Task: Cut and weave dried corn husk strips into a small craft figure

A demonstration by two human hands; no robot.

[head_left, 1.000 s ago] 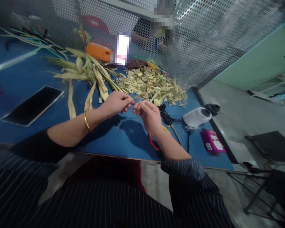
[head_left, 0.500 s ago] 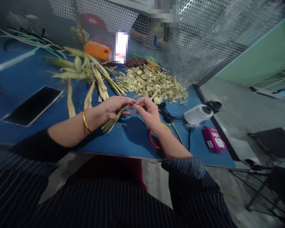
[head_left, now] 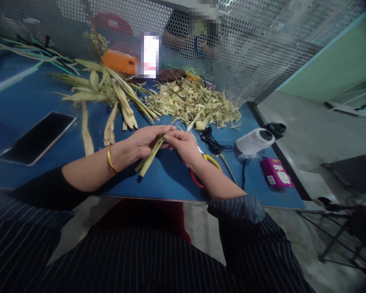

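Both my hands meet over the front of the blue table [head_left: 171,185]. My left hand [head_left: 146,142] is closed around a strip of greenish dried corn husk [head_left: 150,160], whose folded ends hang down below the palm. Thumb and fingers of my right hand [head_left: 183,145] pinch the same husk near its upper end, touching the left fingertips. A thin pale tip sticks up beyond the fingers. Beneath my right forearm lie scissors [head_left: 212,161] with red and yellow handles, partly hidden. A tangle of black cord [head_left: 213,141] lies just past my right hand.
A heap of shredded husk [head_left: 195,103] and whole corn husks [head_left: 100,87] lie at the back, before a perforated metal screen. A phone [head_left: 38,138] lies at left. A white thread cone [head_left: 254,142] and a purple packet [head_left: 277,174] are at right. A lit, blurred screen [head_left: 151,55] stands behind.
My right hand has shifted slightly left and down, closer against the left fingers. The husk's lower ends now hang straighter and show more. More of the scissors' yellow handle is visible.
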